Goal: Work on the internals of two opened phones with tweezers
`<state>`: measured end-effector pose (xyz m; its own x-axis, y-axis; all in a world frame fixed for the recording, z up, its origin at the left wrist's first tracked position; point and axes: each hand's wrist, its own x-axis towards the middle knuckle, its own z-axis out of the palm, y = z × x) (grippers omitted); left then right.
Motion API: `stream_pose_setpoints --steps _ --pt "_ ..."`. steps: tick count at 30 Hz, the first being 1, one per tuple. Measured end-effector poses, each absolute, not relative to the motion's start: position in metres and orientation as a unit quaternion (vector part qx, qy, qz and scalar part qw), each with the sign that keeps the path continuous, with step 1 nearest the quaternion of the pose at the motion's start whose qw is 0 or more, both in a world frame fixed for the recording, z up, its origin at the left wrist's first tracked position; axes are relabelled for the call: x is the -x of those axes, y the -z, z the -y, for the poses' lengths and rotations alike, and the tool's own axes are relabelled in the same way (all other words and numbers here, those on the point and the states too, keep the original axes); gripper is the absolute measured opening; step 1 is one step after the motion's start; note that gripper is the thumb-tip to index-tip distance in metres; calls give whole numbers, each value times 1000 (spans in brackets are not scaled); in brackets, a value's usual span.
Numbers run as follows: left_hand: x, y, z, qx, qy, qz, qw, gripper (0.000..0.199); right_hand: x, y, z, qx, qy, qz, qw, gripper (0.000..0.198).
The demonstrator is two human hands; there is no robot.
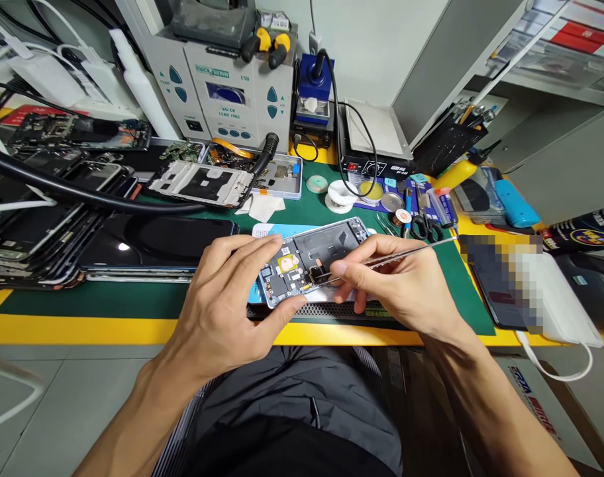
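Phone stack (44,228): lay far left.
Left hand (227,298): I gripped the opened smartphone (326,242) between thumb and fingers.
Smartphone's spot: between my hands, over the green mat (108,305), inner components (288,264) upward.
Right hand (401,281): I pinched metal tweezers (406,252), tips near the smartphone's lower edge.
Scissors (423,217): lay behind my right hand.

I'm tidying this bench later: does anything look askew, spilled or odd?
I see no spill. The phone stack on the left looks askew, its edges out of line. The phone in the left hand is open, inner parts bare. On the right, a pixelated patch oddly covers part of a dark phone.
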<state>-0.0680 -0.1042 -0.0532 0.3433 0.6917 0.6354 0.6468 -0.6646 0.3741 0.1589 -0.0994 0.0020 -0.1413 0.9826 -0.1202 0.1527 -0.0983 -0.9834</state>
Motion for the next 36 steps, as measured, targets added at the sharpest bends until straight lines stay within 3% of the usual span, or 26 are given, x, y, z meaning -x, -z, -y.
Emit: stream_pose_setpoints --steps 36 --pt "65 45 109 -817 -368 -442 36 68 -161 0 99 496 -542 527 427 23"
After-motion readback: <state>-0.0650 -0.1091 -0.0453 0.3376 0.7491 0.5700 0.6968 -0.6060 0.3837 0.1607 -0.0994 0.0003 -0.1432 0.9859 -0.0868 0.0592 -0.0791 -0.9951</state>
